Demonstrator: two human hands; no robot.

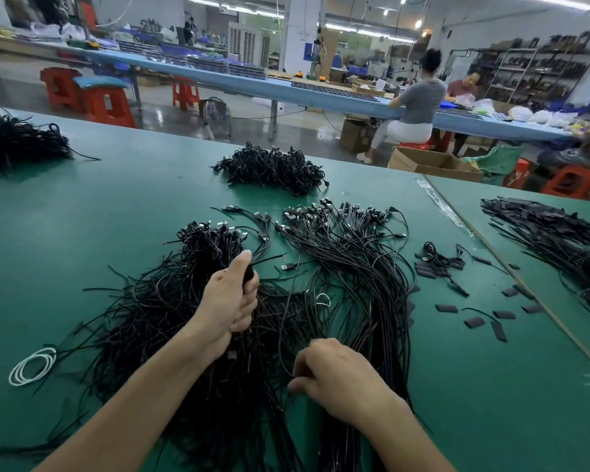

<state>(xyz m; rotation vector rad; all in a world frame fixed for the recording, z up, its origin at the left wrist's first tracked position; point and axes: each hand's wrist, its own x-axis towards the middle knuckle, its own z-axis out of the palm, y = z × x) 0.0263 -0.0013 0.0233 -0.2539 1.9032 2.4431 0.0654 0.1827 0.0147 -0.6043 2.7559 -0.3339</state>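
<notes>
On the green table (pixel 116 206) lie heaps of thin black USB cables. My left hand (pixel 230 301) grips a bundle of black cables, thumb raised on top, above the tangled left heap (pixel 171 318). My right hand (pixel 334 376) pinches a single thin black cable near the front, beside the straighter fan of cables (pixel 355 253) whose plugs point away from me. Where the pinched cable ends is lost among the others.
A coiled cable pile (pixel 273 166) sits at mid-table, another heap (pixel 17 141) at far left, more cables (pixel 559 240) on the right table. Small black sleeves (pixel 474 321) lie scattered right. A white cord loop (pixel 31 366) lies left. People sit at a blue bench behind.
</notes>
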